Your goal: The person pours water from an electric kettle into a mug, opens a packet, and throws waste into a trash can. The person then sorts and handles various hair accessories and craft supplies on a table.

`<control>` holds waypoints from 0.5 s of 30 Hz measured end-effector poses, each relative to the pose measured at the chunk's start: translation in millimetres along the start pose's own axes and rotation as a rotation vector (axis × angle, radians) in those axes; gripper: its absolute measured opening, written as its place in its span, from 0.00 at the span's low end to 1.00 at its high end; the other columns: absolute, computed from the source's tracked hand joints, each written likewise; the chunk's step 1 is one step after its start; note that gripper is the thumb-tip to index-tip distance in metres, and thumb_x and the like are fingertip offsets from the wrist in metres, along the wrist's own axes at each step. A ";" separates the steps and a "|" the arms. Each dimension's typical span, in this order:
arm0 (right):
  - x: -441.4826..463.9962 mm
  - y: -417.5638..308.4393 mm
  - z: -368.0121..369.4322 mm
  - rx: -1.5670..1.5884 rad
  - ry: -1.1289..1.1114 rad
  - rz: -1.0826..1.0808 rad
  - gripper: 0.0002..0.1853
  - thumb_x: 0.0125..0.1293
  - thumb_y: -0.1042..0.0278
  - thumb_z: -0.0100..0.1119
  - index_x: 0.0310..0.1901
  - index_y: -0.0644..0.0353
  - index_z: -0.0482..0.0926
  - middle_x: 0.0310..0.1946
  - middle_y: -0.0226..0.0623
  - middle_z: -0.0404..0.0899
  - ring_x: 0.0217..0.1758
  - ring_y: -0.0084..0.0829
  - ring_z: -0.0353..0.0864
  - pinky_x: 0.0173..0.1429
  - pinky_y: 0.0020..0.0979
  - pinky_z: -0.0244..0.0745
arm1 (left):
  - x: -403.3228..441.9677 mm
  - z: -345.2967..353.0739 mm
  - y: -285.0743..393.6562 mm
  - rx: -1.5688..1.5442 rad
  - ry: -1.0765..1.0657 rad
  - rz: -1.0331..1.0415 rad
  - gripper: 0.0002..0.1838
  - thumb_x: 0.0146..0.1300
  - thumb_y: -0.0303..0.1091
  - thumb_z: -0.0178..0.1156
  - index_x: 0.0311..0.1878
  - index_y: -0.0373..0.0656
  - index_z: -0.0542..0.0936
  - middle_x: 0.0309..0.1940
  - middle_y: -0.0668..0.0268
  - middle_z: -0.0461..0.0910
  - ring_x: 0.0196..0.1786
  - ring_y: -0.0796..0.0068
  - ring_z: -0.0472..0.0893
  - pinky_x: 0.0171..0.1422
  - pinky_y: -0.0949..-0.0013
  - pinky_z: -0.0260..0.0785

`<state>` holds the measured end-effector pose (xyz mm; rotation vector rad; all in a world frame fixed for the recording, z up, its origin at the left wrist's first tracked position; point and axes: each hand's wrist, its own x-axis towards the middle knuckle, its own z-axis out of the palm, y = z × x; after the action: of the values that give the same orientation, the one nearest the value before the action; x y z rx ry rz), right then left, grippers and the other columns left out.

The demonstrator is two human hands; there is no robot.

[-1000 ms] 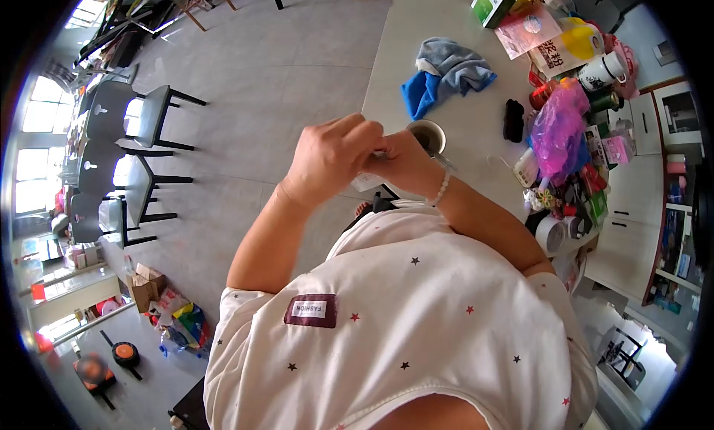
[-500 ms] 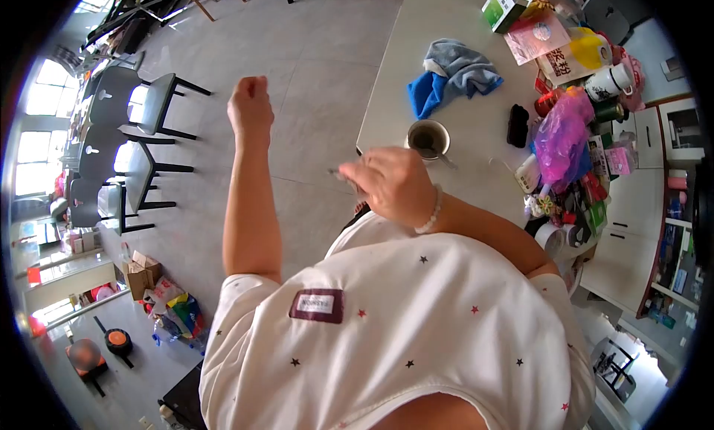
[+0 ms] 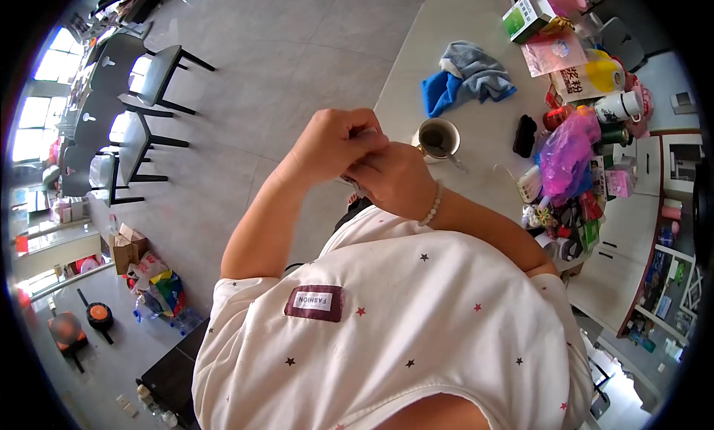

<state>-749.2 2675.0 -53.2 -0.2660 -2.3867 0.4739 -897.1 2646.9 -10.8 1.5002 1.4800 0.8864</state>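
Observation:
My left hand (image 3: 336, 143) and my right hand (image 3: 394, 175) meet in front of my chest, above the floor beside the table edge. The fingers of both are curled and pressed together. A small greyish piece shows beneath my right fingers, too covered to name. Whatever my left fingers pinch is hidden. A beaded bracelet (image 3: 431, 204) circles my right wrist. Just beyond my right hand, a light cup (image 3: 454, 135) with a dark inside stands on the table (image 3: 487, 196). A spoon (image 3: 455, 161) leans out over its rim.
A grey and blue cloth (image 3: 476, 73) lies behind the cup. Right of it are a black case (image 3: 525, 135), a pink plastic bag (image 3: 569, 151), a white bottle (image 3: 617, 106) and a green-white box (image 3: 526, 19). Dark chairs (image 3: 158, 76) stand at the left.
My left hand has come in from the left, from a raised fist, to meet my right hand. My right hand stays near the same place. The view has shifted slightly.

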 end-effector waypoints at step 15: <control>-14.6 11.9 -40.3 0.516 0.082 0.514 0.10 0.53 0.66 0.66 0.37 0.58 0.81 0.26 0.37 0.81 0.29 0.24 0.81 0.34 0.23 0.74 | 1.2 -15.0 -46.3 -1.130 0.106 -0.230 0.11 0.70 0.39 0.44 0.32 0.48 0.68 0.16 0.77 0.57 0.16 0.87 0.54 0.19 0.81 0.46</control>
<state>-710.9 2692.0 -38.2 -0.6458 -2.0121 1.2594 -929.7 2647.5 -47.0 0.4422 0.8789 1.3376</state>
